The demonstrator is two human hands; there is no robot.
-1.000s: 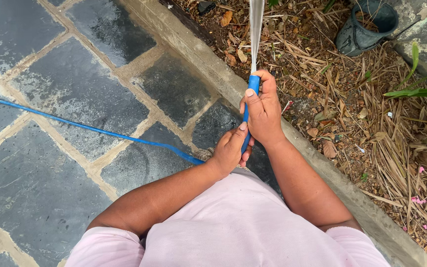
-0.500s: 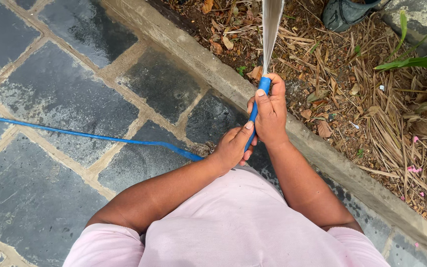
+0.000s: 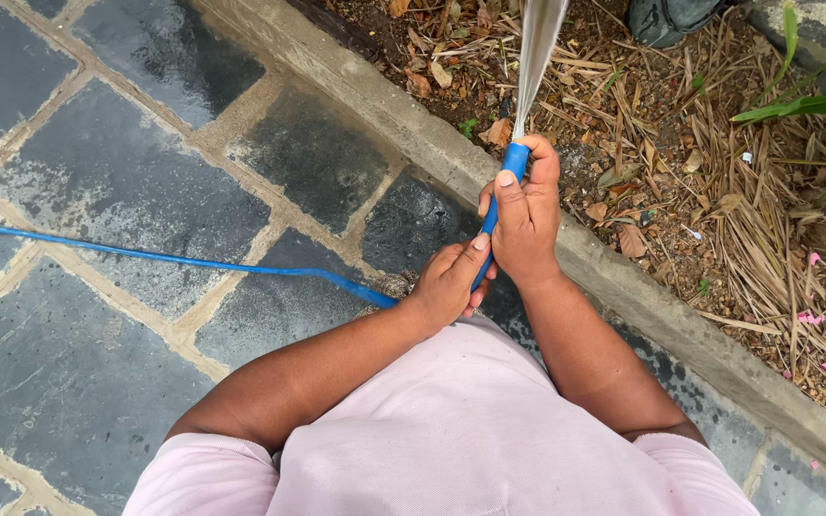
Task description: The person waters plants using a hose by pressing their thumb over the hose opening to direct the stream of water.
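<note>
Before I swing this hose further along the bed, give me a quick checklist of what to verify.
1. Right hand wrapped around the blue hose near its end, thumb at the outlet: ok.
2. Left hand gripping the hose lower down: ok.
3. Water stream lands in the dry-leaf bed, past the concrete kerb: ok.
4. Hose run across the paving shows no kink in the visible stretch: ok.
5. Stone slabs look wet, possibly slippery: not ok.
6. Hose slack beyond the left edge of view: cannot tell.
</note>
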